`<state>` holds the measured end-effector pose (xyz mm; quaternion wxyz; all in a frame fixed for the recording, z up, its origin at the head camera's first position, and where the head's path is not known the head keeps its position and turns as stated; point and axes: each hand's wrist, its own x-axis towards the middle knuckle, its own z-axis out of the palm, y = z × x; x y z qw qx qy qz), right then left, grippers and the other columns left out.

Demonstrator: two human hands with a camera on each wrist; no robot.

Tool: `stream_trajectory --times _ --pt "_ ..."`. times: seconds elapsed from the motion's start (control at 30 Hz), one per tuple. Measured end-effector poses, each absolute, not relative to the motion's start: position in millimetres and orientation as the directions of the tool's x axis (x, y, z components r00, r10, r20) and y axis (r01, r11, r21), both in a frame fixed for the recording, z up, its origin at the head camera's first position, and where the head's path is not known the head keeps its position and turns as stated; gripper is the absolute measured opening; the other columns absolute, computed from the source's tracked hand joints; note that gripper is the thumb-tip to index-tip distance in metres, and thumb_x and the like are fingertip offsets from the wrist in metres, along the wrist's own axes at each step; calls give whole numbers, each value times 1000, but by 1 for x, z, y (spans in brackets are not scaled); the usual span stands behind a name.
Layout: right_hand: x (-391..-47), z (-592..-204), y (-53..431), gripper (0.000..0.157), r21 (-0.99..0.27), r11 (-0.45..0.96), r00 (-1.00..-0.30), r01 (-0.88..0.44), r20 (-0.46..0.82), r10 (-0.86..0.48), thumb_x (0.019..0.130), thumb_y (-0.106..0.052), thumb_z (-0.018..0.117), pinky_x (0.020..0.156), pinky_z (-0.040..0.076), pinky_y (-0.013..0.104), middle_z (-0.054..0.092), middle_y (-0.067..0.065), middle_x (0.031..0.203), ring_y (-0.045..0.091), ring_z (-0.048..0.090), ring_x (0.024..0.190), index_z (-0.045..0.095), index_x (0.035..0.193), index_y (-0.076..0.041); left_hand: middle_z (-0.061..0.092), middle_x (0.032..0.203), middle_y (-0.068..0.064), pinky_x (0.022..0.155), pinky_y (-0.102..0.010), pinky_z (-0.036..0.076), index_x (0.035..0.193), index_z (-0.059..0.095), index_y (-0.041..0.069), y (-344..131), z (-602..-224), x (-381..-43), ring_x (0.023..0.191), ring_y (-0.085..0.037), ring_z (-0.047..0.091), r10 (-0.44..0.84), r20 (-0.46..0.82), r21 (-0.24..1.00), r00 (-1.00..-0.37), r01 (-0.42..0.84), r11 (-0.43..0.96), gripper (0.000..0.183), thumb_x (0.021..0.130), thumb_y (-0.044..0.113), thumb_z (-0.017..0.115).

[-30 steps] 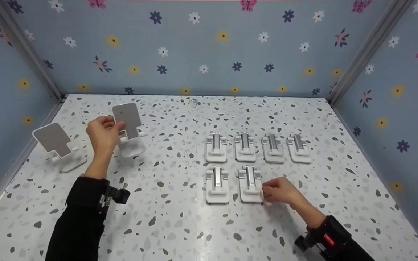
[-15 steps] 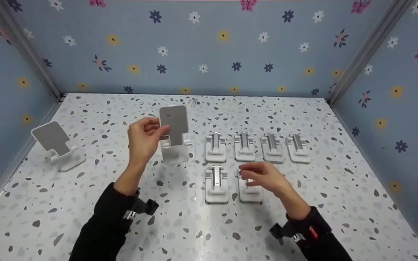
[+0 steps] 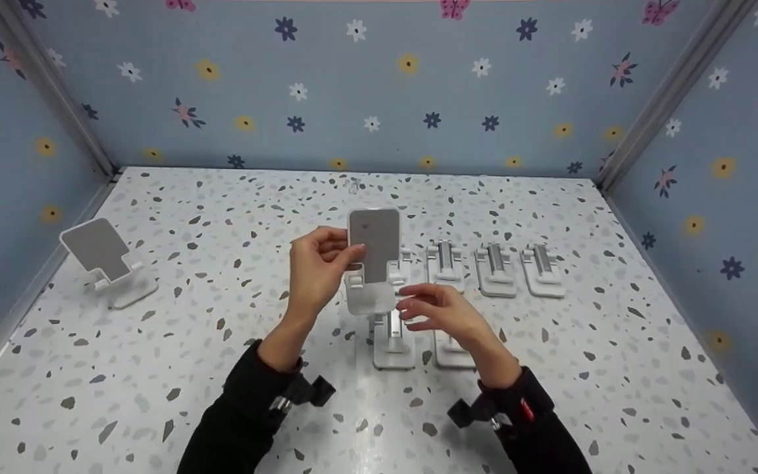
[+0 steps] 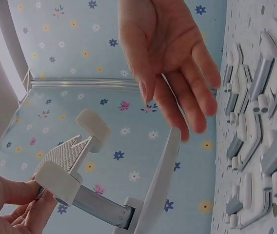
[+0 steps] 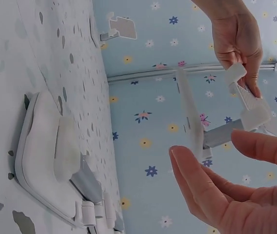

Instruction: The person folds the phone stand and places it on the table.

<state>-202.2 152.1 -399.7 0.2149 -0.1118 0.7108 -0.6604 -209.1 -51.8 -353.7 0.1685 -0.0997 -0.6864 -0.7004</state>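
My left hand (image 3: 316, 270) pinches the edge of an unfolded white phone stand (image 3: 379, 230) by its grey-padded upper plate, holding it up above the table. Its silver arm (image 4: 99, 204) and flat base (image 4: 160, 180) show in the left wrist view. My right hand (image 3: 448, 316) is beside the lower right of that stand, fingers loosely extended, with the fingertips right at the base's edge in both wrist views. Beneath the hands lie folded phone stands, one (image 3: 393, 349) in the near row partly covered by the raised stand and another (image 3: 454, 355) partly behind my right hand.
Another unfolded phone stand (image 3: 96, 250) stands on the speckled table (image 3: 254, 428) at the left. A back row of folded stands (image 3: 496, 270) lies to the right, one of them mostly hidden. Flower-patterned walls (image 3: 353, 85) enclose the table's back and sides.
My left hand has carried the unfolded stand from the left to the middle. My right hand has left the near-row folded stand and moved up and left to the raised stand's base.
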Motion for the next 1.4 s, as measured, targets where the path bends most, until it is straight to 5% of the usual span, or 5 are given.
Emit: stream_trajectory --times 0.3,0.57,0.9,1.4 --pt "-207 -412 147 40 -975 -36 -856 217 -172 -488 87 -3 53 79 48 42 59 17 97 35 61 86 39 119 16 63 78 -22 59 -31 54 86 59 -13 -31 -360 -203 68 -24 64 -47 331 940 -943 333 -70 16 74 -7 66" --pt "-207 -416 146 36 -973 -70 -869 222 -165 -467 84 4 53 76 49 45 62 11 81 28 64 72 42 117 12 64 80 -20 60 -30 53 88 59 -11 -26 -362 -201 71 -23 64 -26 328 943 -944 328 -46 18 73 -4 68" --pt "-205 -412 146 26 -970 -119 -886 214 -141 -441 83 6 53 74 50 44 62 11 76 24 64 69 45 108 11 64 83 -15 62 -27 52 99 55 -5 -27 -360 -197 72 -19 63 66 346 931 -936 352 99 39 65 -1 75" --pt "-196 -404 144 30 -953 -180 -878 245 -140 -457 84 8 50 72 51 41 61 12 81 25 64 68 42 112 15 62 76 -9 57 -20 50 88 56 -2 -19 -370 -200 67 -15 60 -34 518 819 -855 484 310 32 64 -3 76"
